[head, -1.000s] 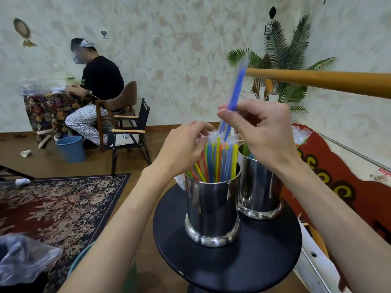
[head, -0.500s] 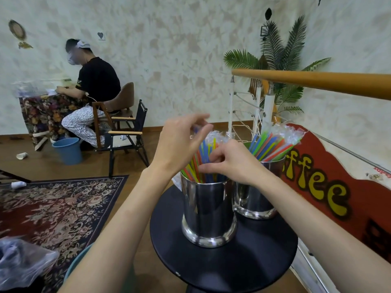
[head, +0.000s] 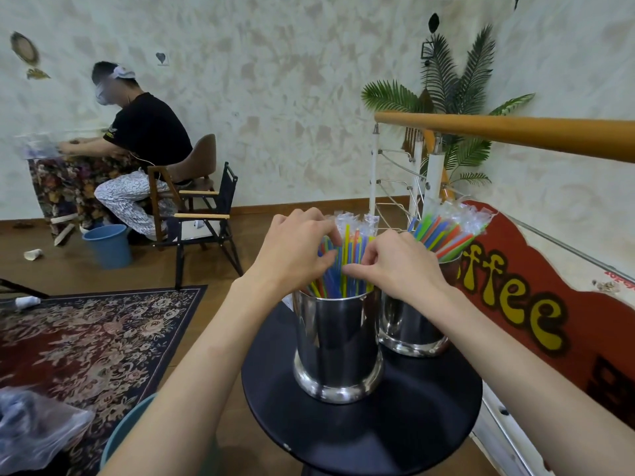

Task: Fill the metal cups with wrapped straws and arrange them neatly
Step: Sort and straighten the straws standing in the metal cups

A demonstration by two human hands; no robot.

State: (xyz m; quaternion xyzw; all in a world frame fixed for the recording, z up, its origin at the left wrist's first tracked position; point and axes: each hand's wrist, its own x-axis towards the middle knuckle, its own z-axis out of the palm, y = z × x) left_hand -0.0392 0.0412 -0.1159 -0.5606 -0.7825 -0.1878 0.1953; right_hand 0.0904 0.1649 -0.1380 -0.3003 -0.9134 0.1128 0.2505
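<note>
A crumpled clear plastic bag (head: 32, 431) lies at the near left, beside the rim of a teal bin (head: 129, 427). On the round black table (head: 360, 431) stands the near metal cup (head: 338, 345), packed with upright wrapped straws (head: 354, 249) in blue, yellow, green and red. Both hands work at the cup's mouth: the left hand (head: 295, 255) curls its fingers into the left side of the bundle, gripping straws, and the right hand (head: 398, 266) pinches among the straws on the right side, fingertips nearly meeting the left thumb. Just behind to the right, touching or almost touching the first, sits the second metal cup (head: 410, 328), its straw bundle (head: 450, 231) leaning right. Right of it, a red sign (head: 536, 304) shows yellow letters reading "ffee". A wooden handrail (head: 515, 132) crosses above. Farther left lie a patterned rug (head: 86, 338), a folding chair (head: 202, 218) and a blue bucket (head: 108, 245), where a seated person (head: 137, 149) works at a cloth-covered table. A palm plant (head: 457, 91) stands at the far wall.
</note>
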